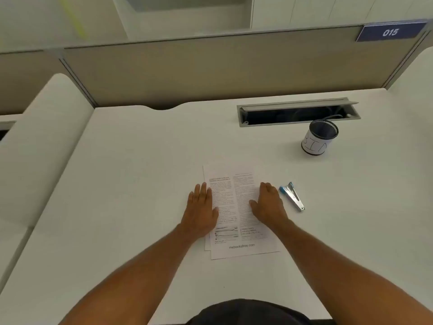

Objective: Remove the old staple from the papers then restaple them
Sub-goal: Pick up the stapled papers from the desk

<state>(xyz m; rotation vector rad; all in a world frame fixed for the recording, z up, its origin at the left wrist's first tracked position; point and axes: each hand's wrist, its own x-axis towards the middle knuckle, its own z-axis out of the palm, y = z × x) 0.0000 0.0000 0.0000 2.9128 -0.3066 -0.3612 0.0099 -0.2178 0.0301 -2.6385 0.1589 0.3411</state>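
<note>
A small stack of printed papers (234, 202) lies flat on the white desk (140, 172), its sheets slightly fanned at the bottom edge. My left hand (201, 207) rests palm down on the papers' left edge, fingers together and extended. My right hand (268, 202) lies flat on the right side of the papers. A blue and silver stapler (291, 195) lies on the desk just right of my right hand, untouched. The staple in the papers is too small to make out.
A black mesh pen cup (319, 137) with a white label stands at the back right. Behind it is an open cable tray slot (297, 112). A beige partition (210, 66) closes the desk's far side, with a blue "015" sign (390, 32).
</note>
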